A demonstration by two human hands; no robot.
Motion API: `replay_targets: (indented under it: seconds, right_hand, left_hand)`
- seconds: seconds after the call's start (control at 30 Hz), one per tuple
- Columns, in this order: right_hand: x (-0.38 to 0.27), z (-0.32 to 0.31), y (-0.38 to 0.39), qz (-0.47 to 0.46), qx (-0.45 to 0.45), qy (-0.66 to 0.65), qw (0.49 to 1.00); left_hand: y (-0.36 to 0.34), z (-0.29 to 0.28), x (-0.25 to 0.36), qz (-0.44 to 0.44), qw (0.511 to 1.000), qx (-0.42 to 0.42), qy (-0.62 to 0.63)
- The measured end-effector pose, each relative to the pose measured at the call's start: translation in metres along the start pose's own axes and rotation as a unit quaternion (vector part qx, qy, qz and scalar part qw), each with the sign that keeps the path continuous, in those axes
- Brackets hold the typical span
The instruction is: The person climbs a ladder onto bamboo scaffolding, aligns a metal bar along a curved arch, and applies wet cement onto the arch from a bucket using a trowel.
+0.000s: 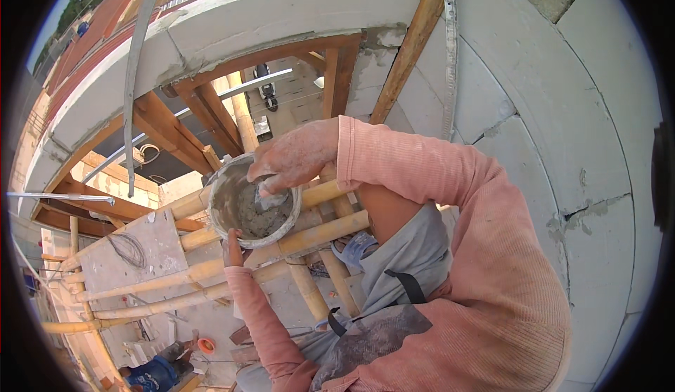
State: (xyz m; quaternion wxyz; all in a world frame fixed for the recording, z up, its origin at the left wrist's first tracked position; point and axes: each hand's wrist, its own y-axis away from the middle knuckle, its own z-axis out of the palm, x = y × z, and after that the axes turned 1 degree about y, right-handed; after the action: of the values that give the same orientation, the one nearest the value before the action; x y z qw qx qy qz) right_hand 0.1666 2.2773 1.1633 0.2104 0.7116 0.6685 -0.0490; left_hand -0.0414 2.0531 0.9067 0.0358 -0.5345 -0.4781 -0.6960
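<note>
A round bucket (223, 189), its rim caked with dried cement, is in front of me above bamboo poles. Wet grey mortar (254, 216) lies in its bottom. My left hand (235, 250) grips the bucket's near rim, with part of the hand hidden below it. From the right, my right hand (294, 158), dusty with cement, reaches over the rim into the bucket. Its fingers are curled around something pale and bluish (273, 199) that touches the mortar; what this is I cannot make out.
Bamboo poles (204, 272) form a scaffold high over a lower floor, with a board (144, 248) bearing coiled wire. A block wall (520, 160) rises on the right. Timber frames (211, 114) and a metal strip (137, 75) stand ahead. Another person (151, 374) is far below.
</note>
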Motion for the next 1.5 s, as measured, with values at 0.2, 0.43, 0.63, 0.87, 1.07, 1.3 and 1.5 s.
replay_targets:
  seconds: [0.2,0.43,0.63,0.87,1.07,1.3,1.5]
  right_hand:
    - [0.067,0.054,-0.076,0.079,-0.061,0.134,0.986]
    - [0.082,0.115,-0.080,0.062,-0.073,0.242,0.965]
    - [0.074,0.094,-0.028,0.044,-0.031,0.212,0.976]
    - [0.077,0.009,0.044,0.120,0.102,0.298,0.941]
    - [0.077,0.047,0.034,0.219,0.012,0.231,0.948]
    - [0.068,0.109,0.017,0.247,-0.133,-0.100,0.955]
    - [0.072,0.166,0.037,0.151,-0.127,-0.096,0.976]
  left_hand:
    - [-0.027,0.022,0.000,0.118,0.935,-0.074,0.325]
    - [-0.022,0.013,0.002,0.148,0.918,-0.072,0.361]
    - [0.008,0.045,0.003,0.252,0.935,-0.049,0.243]
    - [0.045,0.096,0.064,0.347,0.934,-0.039,0.075]
    - [0.039,0.097,0.057,0.357,0.933,-0.032,-0.010]
    - [0.055,0.091,0.048,0.371,0.919,-0.130,-0.022]
    - [0.050,0.103,0.052,0.393,0.912,-0.117,-0.024]
